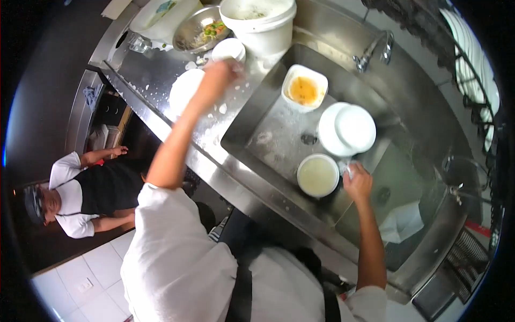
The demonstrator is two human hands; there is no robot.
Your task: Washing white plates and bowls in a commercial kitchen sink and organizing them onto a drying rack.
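My left hand (pixel 227 72), blurred, is over the steel counter beside a small white bowl (pixel 228 50) and above a white plate (pixel 186 89); its grip cannot be made out. In the sink, my right hand (pixel 357 181) closes on a crumpled clear or whitish item (pixel 346 168), perhaps a scrubber or plastic. Left of it sits a round tub of cloudy yellowish liquid (pixel 318 176). Stacked white dishes (pixel 355 128) lie just above that hand. A square white container with orange residue (pixel 303 88) stands farther back in the basin.
A white bucket (pixel 259 30), a steel bowl of food scraps (pixel 201 30) and a white tub (pixel 161 20) line the counter's back. The right basin holds water and a submerged white item (pixel 402 222). Faucets (pixel 374 52) rise behind. A co-worker (pixel 88 193) is at the left.
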